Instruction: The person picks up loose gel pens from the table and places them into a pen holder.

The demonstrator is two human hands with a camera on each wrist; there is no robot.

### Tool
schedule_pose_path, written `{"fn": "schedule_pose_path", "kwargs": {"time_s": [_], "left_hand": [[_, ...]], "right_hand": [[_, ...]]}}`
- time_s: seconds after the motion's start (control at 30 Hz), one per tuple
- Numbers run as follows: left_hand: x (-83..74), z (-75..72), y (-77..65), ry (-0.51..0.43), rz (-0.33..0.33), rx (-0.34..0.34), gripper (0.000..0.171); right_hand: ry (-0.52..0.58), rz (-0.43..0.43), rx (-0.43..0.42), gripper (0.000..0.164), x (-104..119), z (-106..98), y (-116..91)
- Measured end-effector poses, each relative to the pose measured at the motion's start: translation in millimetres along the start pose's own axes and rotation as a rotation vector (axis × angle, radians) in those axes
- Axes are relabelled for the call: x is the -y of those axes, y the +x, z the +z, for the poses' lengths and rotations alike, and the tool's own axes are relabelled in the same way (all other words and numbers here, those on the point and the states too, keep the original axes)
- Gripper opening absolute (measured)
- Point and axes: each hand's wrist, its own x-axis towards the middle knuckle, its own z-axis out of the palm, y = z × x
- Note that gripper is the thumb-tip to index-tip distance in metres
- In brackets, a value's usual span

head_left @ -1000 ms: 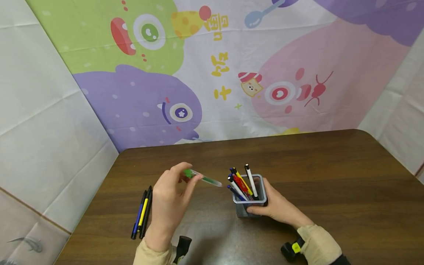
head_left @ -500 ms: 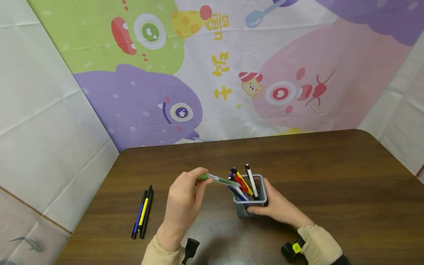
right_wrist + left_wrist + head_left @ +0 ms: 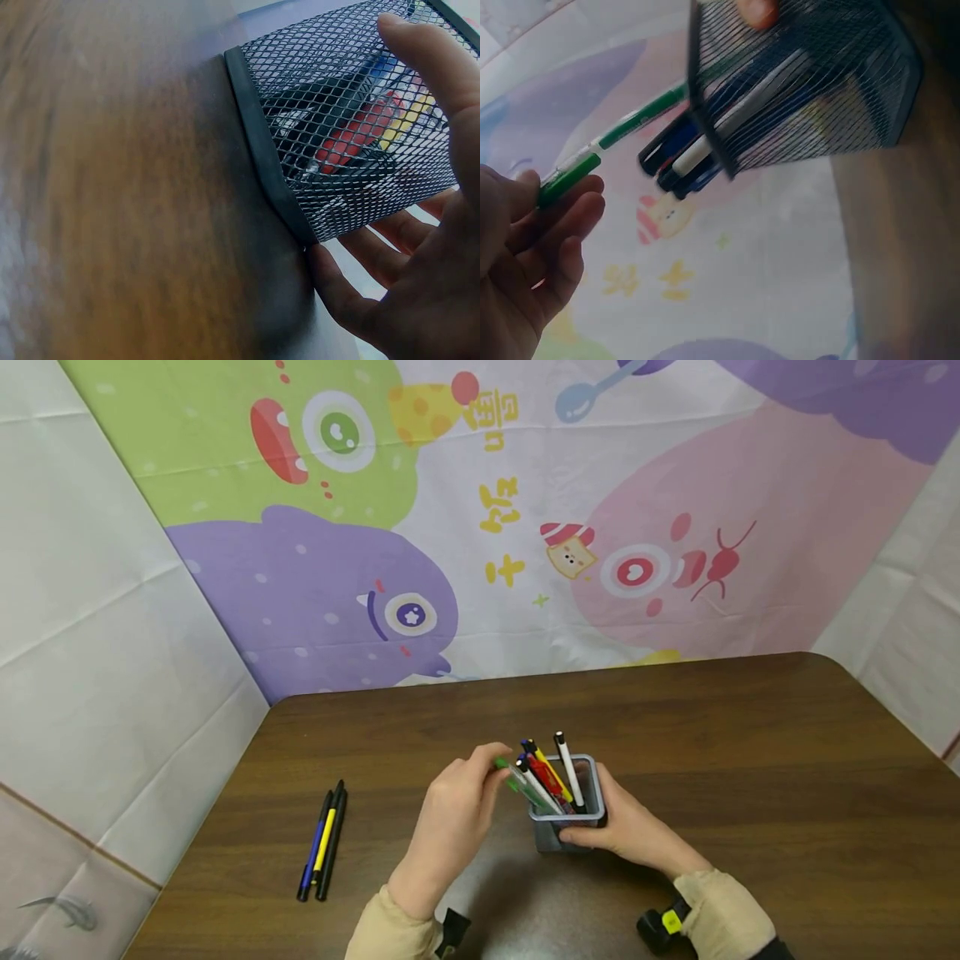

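Note:
Thumb and fingers of my left hand pinch a clear-barrelled green pen near its green cap end. The pen slants down to the right, and in the left wrist view its far end passes inside the rim of a black mesh pen holder. My right hand grips that holder from the right side, thumb across the near wall. Red, yellow, blue and white pens lean together inside, while one white pen stands a little apart. The holder sits upright on the table.
On the left of the brown wooden table lie a blue pen, a yellow pen and a black pen, side by side. A cartoon-printed cloth hangs behind the far edge.
My left hand has moved right with the green pen, which has tilted steeper and now reaches into the holder. The right hand and holder have stayed in place.

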Motion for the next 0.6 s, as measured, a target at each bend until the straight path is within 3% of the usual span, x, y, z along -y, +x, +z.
{"fn": "schedule_pose_path", "kwargs": {"time_s": [0.33, 0.6], "left_hand": [[-0.1, 17.3, -5.9, -0.02, 0.008, 0.08, 0.009], [0.4, 15.7, -6.5, 0.009, -0.018, 0.111, 0.01]], "right_hand": [[0.019, -0.012, 0.006, 0.08, 0, 0, 1], [0.024, -0.013, 0.004, 0.081, 0, 0, 0]]}}
